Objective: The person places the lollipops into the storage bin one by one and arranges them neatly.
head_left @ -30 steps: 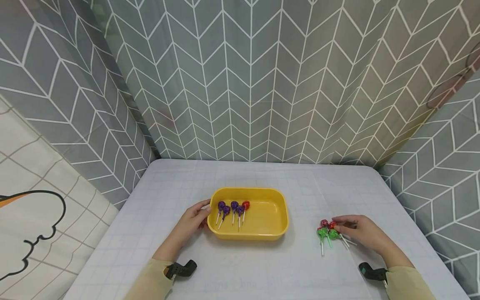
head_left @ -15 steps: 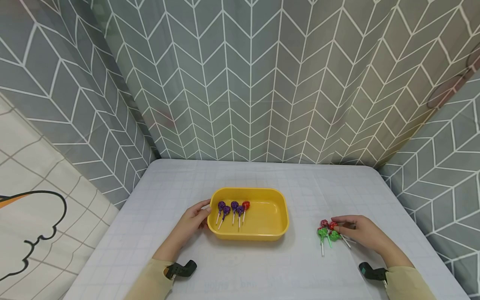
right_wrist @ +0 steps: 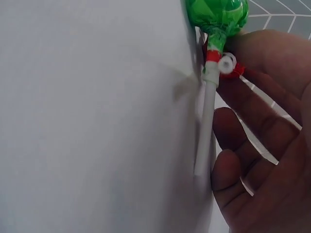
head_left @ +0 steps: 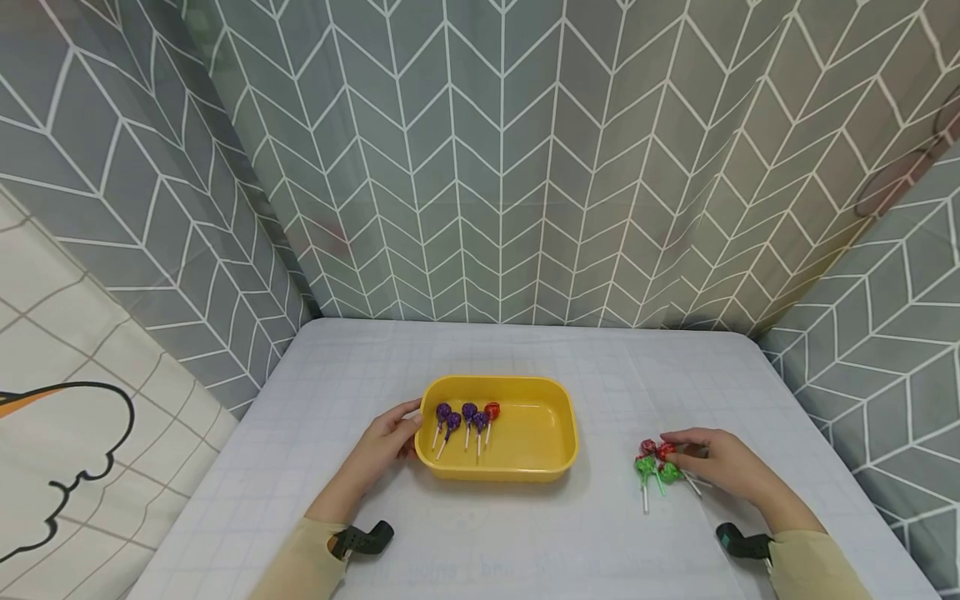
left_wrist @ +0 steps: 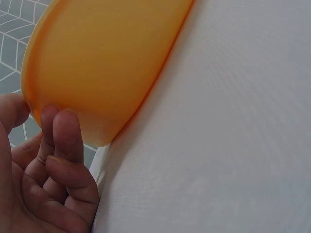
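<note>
Right hand (head_left: pixel 723 462): fingers pinch a red lollipop (head_left: pixel 665 450) on the desk (head_left: pixel 510 542); the adjacent green lollipop (head_left: pixel 670 472) has shifted slightly, suggesting separation is under way. Left hand (head_left: pixel 385 435): fingers grip the yellow tray (head_left: pixel 536 425).

The left hand (left_wrist: pixel 48 187) grips one end of a yellow tray (left_wrist: pixel 107 58).

Soft head-view light, faint shadow beside the yellow tray (head_left: pixel 536 425); dimmer wrist views.

A pale-covered table (head_left: pixel 480 533) stretches beneath both hands. Directly on it, a yellow tray (head_left: pixel 534 427) sits against the left hand (head_left: pixel 384 440), to its right; red and green lollipops (head_left: pixel 645 467) lie clustered just left of the right hand (head_left: pixel 716 461).
</note>
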The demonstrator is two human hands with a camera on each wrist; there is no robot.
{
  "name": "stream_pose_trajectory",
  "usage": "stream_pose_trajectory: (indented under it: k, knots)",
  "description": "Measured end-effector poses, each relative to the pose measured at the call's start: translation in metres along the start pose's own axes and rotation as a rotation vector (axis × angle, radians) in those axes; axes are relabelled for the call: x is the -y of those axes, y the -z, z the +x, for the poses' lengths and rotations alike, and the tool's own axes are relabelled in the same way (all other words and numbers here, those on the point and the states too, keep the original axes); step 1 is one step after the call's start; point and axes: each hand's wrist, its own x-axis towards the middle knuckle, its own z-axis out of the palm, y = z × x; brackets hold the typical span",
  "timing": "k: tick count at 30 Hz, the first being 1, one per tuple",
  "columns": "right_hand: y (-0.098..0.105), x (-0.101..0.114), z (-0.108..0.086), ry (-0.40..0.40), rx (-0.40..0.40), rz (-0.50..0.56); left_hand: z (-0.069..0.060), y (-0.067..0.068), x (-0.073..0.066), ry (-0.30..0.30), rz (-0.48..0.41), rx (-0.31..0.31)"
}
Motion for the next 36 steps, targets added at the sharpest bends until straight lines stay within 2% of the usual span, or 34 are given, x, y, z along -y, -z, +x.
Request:
stream_pose_trajectory:
  k: [7, 14, 22, 29, 36]
  knots:
    - [-0.001, 0.002, 0.003, -0.034, -0.006, -0.01, 0.001, 0.0, 0.002, -0.013, 0.005, 0.005]
    - [0.002, 0.002, 0.004, -0.065, -0.02, -0.033, 0.001, 0.0, 0.001, 0.004, 0.003, 0.003]
    - [0.01, 0.002, 0.006, -0.083, -0.077, -0.004, 0.001, -0.001, 0.0, 0.01, -0.004, 0.004]
    - [0.016, 0.014, 0.011, -0.089, -0.123, 0.068, 0.003, -0.001, 0.0, 0.009, 0.002, -0.001]
    - [0.016, 0.029, 0.021, -0.09, -0.131, 0.108, 0.001, -0.001, 0.001, 0.017, 0.0, -0.004]
